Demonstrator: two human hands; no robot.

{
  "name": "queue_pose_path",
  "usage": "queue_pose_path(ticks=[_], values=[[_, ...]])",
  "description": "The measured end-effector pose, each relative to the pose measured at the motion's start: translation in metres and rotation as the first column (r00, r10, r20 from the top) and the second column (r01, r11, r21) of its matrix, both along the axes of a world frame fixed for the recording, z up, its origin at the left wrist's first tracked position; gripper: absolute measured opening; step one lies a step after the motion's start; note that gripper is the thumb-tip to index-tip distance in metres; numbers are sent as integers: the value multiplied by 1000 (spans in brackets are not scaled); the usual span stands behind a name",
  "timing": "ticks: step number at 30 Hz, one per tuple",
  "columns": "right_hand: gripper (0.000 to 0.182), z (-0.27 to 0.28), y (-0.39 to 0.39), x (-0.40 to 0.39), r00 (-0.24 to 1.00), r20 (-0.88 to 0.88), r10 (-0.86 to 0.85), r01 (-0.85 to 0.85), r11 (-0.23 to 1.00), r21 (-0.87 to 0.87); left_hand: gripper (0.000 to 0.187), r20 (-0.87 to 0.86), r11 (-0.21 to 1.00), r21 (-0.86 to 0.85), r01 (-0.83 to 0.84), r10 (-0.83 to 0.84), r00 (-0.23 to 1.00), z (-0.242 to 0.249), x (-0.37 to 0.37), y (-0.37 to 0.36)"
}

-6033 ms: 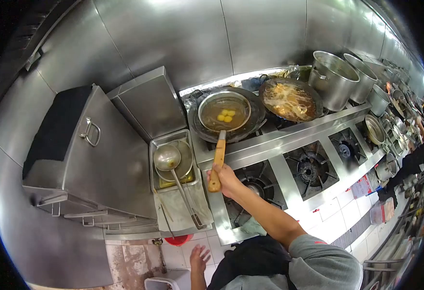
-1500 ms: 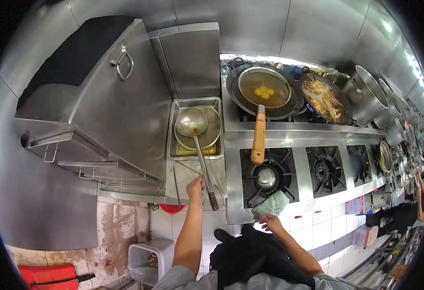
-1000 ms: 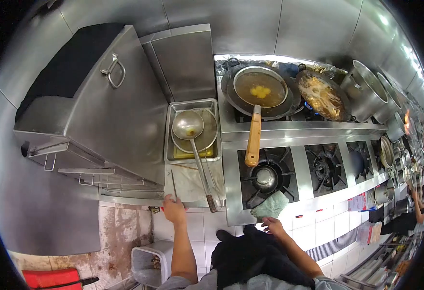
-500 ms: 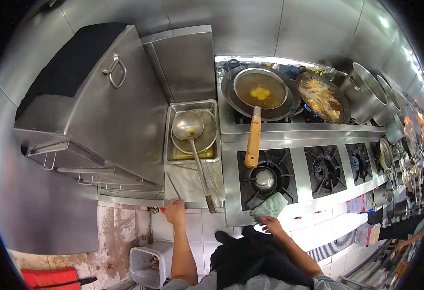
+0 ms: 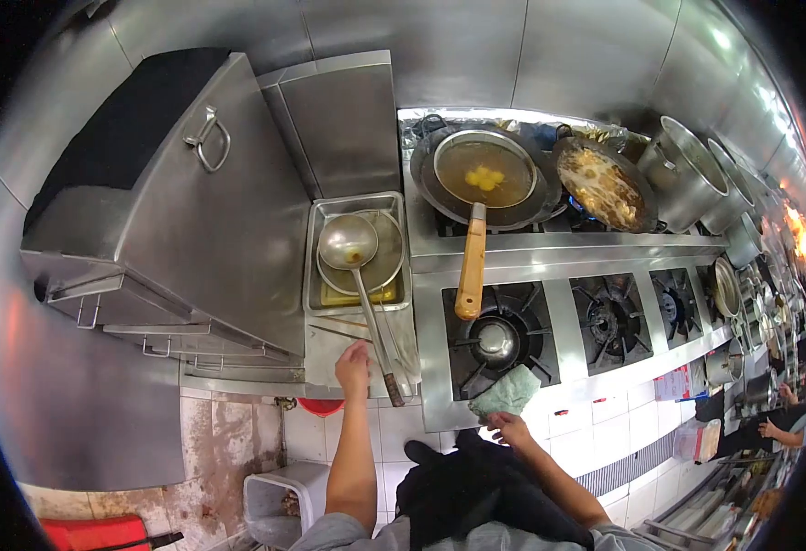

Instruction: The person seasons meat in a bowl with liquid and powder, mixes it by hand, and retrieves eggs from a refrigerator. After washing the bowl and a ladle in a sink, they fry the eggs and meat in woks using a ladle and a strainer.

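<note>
My left hand [image 5: 354, 369] is at the front of the pale-covered counter, its fingertips closed at the near end of a thin dark stick [image 5: 334, 331]. A lighter stick lies just behind. Right beside that hand, a long-handled ladle [image 5: 349, 241] rests with its bowl over a metal tray [image 5: 308, 290]. My right hand [image 5: 509, 428] grips a corner of a pale green cloth [image 5: 506, 393], which lies on the stove's front edge. Behind it, a round wooden-handled vessel [image 5: 473, 266] sits in a wok [image 5: 425, 188], with yellow pieces in brownish liquid.
Another wok [image 5: 603, 188] with bubbling brown contents stands over a blue flame. Tall steel pots [image 5: 687, 174] are at its right. Front burners [image 5: 497, 340] line the stove. A steel cabinet [image 5: 210, 239] stands left. On the floor are a bin [image 5: 283, 500] and a red container [image 5: 319, 406]. Another person's hand [image 5: 770, 430] shows far right.
My left hand has moved forward and slightly right, away from the counter's front edge. The dark stick has swung from steeply angled to nearly crosswise. My right hand stays on the cloth.
</note>
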State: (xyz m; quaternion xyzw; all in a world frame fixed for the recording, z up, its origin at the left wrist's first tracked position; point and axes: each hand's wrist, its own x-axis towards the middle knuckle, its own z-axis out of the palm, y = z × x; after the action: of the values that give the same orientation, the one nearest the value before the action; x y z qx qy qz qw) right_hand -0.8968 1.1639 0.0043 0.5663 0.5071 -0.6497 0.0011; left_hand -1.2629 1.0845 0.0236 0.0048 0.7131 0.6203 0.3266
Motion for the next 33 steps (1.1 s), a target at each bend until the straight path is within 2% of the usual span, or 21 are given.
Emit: queue_pose_path(ticks=[1,2,3,7,9,10,12,13,15,16,18,19,21,23,25,26,27,29,31,32,33], values=[[32,-1,0,1,1000,0,-6,6,1000,-1,23,0,1000,-1,6,-6,1000,-9,0,-6],[33,-1,-1,1,999,27,32,-34,998,44,23,-459,980,-194,35,-122,880,-18,-1,-13],[34,-1,-1,1,996,56,70,-75,994,86,24,-780,929,-369,-31,-291,554,-29,-3,-16],[32,4,-4,-8,990,79,119,-130,980,148,27,-771,884,-467,-16,-399,496,0,6,-17],[29,6,-5,-15,980,92,177,-194,957,214,38,-620,720,-693,42,-625,474,15,5,-7],[29,4,-6,-15,979,93,181,-197,957,212,38,-618,719,-694,40,-624,477,22,0,-3],[28,-3,-4,-18,983,20,182,-182,966,183,61,-286,455,-852,257,-818,500,34,-12,7],[28,-4,-3,-20,982,19,187,-187,965,186,61,-288,458,-852,254,-814,504,29,-20,9],[28,-6,-3,-22,983,40,179,-183,970,163,81,-169,362,-856,369,-870,463,14,-38,15],[28,-5,-3,-23,984,37,177,-180,970,164,81,-171,362,-857,367,-871,460,21,-43,17],[28,-2,-4,-21,985,47,168,-174,972,159,92,68,230,-804,549,-881,469,41,-46,25],[28,3,-4,-19,986,46,160,-165,973,163,92,64,228,-804,549,-885,461,41,-45,25],[28,10,-5,-17,991,7,131,-131,980,147,92,-119,264,-905,333,-909,399,34,-35,16],[28,-12,-6,-15,987,54,155,-163,959,231,87,-263,379,-889,257,-883,390,27,-24,-2],[30,-13,-10,-1,972,132,192,-229,890,393,77,-398,494,-834,245,-847,352,23,-13,-22],[33,-1,-13,-4,966,158,203,-255,843,474,69,-419,521,-826,215,-822,385,36,1,-29],[33,-6,-14,-4,967,177,184,-251,812,527,65,-488,598,-753,275,-788,376,22,-2,-42],[33,2,-11,-11,973,199,115,-212,784,584,62,-626,677,-690,257,-736,259,7,0,-55],[40,47,-5,-22,862,505,26,-444,520,730,59,-666,702,-665,255,-711,224,-13,0,-67],[40,52,0,-23,864,503,9,-433,523,734,57,-702,738,-640,214,-675,227,-11,3,-65],[40,56,4,-25,818,575,-16,-510,443,737,57,-709,741,-635,218,-671,217,-10,7,-66]])
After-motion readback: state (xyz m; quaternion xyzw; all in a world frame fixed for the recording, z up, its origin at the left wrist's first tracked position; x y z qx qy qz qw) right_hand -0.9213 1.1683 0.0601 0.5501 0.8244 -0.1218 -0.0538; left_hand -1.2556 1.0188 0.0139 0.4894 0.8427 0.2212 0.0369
